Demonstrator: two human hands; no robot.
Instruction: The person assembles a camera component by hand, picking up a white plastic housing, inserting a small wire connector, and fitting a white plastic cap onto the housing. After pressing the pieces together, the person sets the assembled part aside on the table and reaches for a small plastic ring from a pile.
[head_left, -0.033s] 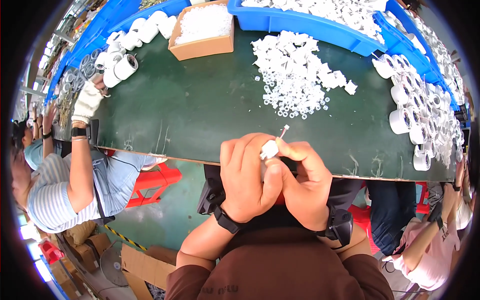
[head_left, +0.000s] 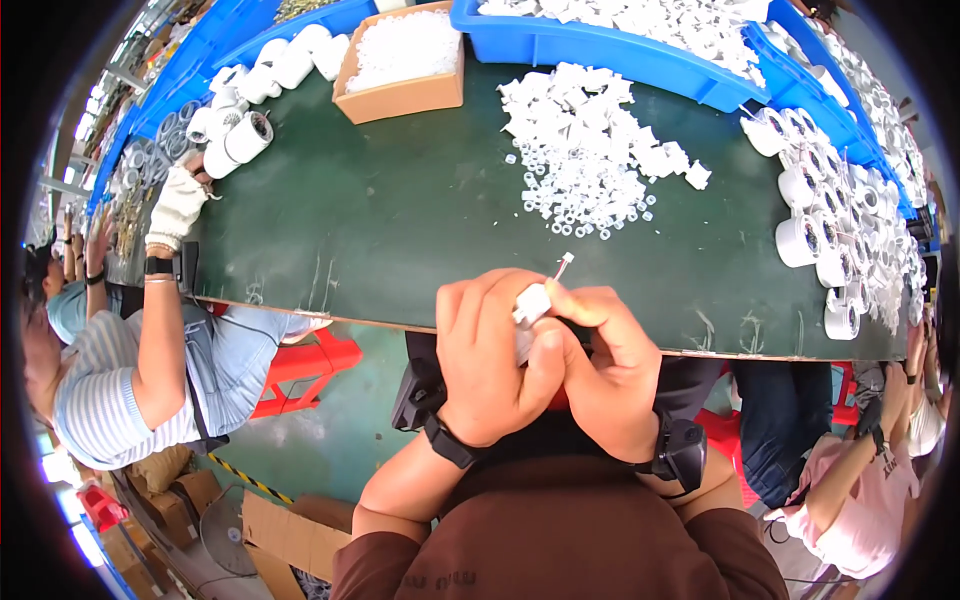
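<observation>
Just above the table's near edge, my left hand (head_left: pixel 488 355) is closed round a small white plastic part (head_left: pixel 532 302), most of it hidden by the fingers. My right hand (head_left: pixel 610 370) presses in from the other side, its index finger against the part and its thumb by my left thumb. Out of the top sticks a short thin wire with a small white connector (head_left: pixel 567 258) at its end. Beyond the hands lie a heap of white plastic pieces (head_left: pixel 570 110) and many small clear rings (head_left: pixel 585 195) on the dark green table (head_left: pixel 400 210).
A cardboard box (head_left: pixel 400 107) of translucent pieces and a long blue bin (head_left: pixel 600 55) of white parts line the far side. White round housings stand at the left (head_left: pixel 240 140) and right (head_left: pixel 797 240). A gloved co-worker's hand (head_left: pixel 178 205) reaches in at the left, above a red stool (head_left: pixel 310 370).
The white part and its wire tilt very slightly between my fingers. Both hands keep their hold, and the whole view shifts a little.
</observation>
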